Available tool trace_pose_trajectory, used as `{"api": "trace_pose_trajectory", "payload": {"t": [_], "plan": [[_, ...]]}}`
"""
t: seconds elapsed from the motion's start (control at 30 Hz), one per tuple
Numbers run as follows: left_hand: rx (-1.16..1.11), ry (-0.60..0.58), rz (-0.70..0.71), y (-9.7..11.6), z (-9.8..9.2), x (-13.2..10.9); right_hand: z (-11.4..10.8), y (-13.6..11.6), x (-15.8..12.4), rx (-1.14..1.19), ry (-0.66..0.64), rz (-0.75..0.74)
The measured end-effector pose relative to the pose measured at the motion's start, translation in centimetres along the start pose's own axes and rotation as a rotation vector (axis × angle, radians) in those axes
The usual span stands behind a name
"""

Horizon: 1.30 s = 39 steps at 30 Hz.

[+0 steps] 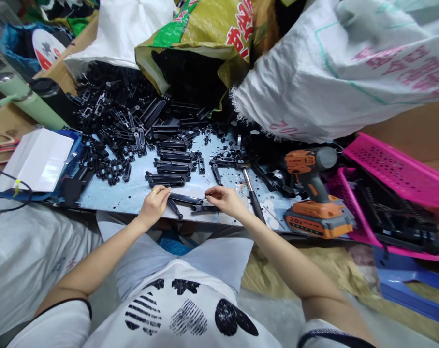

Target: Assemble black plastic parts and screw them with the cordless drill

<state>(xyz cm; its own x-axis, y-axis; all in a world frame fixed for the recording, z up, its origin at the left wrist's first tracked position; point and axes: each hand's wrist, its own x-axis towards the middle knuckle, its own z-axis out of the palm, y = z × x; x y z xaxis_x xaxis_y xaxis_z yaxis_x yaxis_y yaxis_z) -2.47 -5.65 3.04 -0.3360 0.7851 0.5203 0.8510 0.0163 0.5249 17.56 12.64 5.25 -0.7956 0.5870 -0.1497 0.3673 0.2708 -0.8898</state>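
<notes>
A long black bar-shaped part (185,198) lies level between my hands at the table's front edge. My left hand (154,204) pinches its left end with thumb and fingers. At the other end, the closed fingertips of my right hand (225,199) meet the bar or a tiny piece there; which one I cannot make out. Just below the bar, a short black link (175,209) slants toward the edge, and another black part (204,209) lies under my right fingers. Beyond my hands, long black assemblies (174,166) are lined up in a stack of rows.
Small black parts (110,125) heap at the back left. A hammer (254,193) and an orange cordless drill (315,191) stand right, beside a pink basket (364,222). White sacks (335,72) and a yellow-green sack (201,29) rise behind. Papers (34,159) and a green bottle (34,104) are left.
</notes>
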Motion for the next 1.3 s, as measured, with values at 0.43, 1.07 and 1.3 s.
{"api": "trace_pose_trajectory", "payload": {"t": [0.43,1.07,1.3], "plan": [[0.06,-0.017,0.124,-1.6,0.9,-1.3,1.1,-2.4,-1.2,-0.676,-0.128,-0.369],[0.249,-0.559,0.455,0.6,2.7,1.5,0.0,5.4,-1.2,-0.893,-0.1,-0.602],[0.217,-0.558,0.292,3.9,0.8,2.5,-2.1,0.6,-3.5,-0.858,-0.116,-0.603]]}}
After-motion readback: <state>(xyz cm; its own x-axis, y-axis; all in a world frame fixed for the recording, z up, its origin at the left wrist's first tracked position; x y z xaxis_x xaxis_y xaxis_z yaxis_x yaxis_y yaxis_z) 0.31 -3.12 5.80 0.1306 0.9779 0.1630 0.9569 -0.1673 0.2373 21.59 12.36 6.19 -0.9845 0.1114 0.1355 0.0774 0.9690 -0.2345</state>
